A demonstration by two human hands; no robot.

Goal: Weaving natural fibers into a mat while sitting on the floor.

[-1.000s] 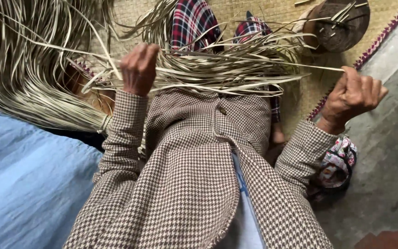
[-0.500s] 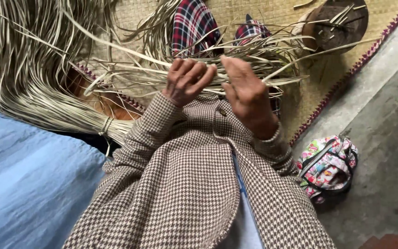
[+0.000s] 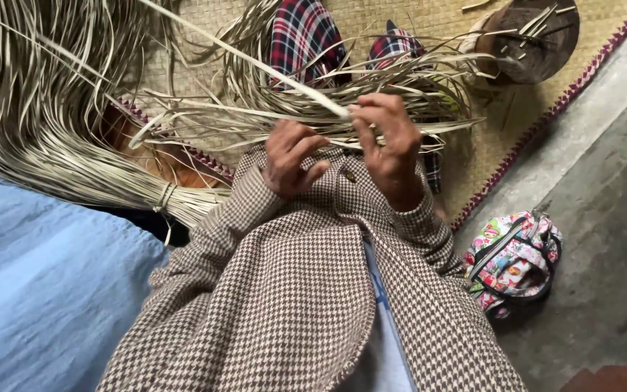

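The tied bundle of straw strips [image 3: 52, 145] runs off the top and left edges, and the wooden stump [image 3: 538, 33] is cut off at the top.

**Both hands up close at chest, fingers working**

L hand [image 3: 293, 158]: held just in front of chest, back of hand toward cam, wrist bent, fingers curled loosely inward w/ thumb tucked across; not fully closed. Forearm in checked sleeve runs down-left from wrist, elbow bent sharply.

R hand [image 3: 386, 141]: just beside L hand, near but apart, slightly higher. Back of hand toward cam, fingers [image 3: 366, 116] bent forward & pinched together at tips, thumb side facing L hand. R wrist angled up, cuff at wrist; forearm drops down-right, elbow tucked near body.

Both arms folded in tight, hands approx at mid-torso, sleeves cover both arms to wrists.
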